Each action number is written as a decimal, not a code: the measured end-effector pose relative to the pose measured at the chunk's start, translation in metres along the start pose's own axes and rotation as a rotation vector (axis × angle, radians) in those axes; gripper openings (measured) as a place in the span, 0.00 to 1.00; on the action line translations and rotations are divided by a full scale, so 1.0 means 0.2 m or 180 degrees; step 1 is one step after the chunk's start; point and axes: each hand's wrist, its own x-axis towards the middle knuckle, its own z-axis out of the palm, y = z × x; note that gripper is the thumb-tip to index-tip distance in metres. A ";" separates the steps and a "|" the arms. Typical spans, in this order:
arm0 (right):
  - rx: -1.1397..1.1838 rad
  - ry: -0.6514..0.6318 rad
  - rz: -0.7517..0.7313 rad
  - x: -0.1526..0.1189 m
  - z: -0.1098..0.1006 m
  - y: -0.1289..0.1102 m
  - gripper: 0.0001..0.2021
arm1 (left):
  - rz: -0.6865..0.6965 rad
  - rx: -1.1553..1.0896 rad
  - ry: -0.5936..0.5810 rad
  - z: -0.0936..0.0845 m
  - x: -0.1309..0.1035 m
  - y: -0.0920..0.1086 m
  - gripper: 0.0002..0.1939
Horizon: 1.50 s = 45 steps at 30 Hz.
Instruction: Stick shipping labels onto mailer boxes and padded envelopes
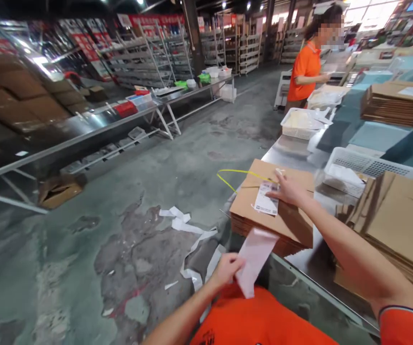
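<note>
A stack of flattened brown cardboard boxes (244,203) lies on the metal table's near left corner. On its top sheet is a white printed label (266,197). My right hand (288,188) is over that top sheet, its fingers spread, one fingertip at the label's upper part. Near my body, my left hand (228,268) pinches the edge of a whitish strip of paper (256,256), which hangs in front of the stack's near side. A thin yellow strap (235,170) loops out from the stack's far left edge.
More flattened cardboard (400,206) is stacked at the right, beside a white basket (339,160). A person in orange (305,72) stands at the table's far end. Torn white strips (181,223) lie on the floor. A long metal bench (94,125) stands at the left.
</note>
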 end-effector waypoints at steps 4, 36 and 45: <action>-0.0153 0.0596 0.0296 -0.04 0.05 -0.08 0.19 | 0.0419 0.0240 0.0282 -0.19 -0.08 -0.05 0.20; -0.0015 -0.0051 -0.0423 0.01 0.11 -0.15 0.25 | 0.2144 -0.0439 0.1109 -0.52 0.82 1.06 0.11; 0.0359 0.0010 -0.1439 -0.53 0.21 -0.38 0.25 | 0.1558 0.0864 0.0667 -0.24 0.50 0.45 0.12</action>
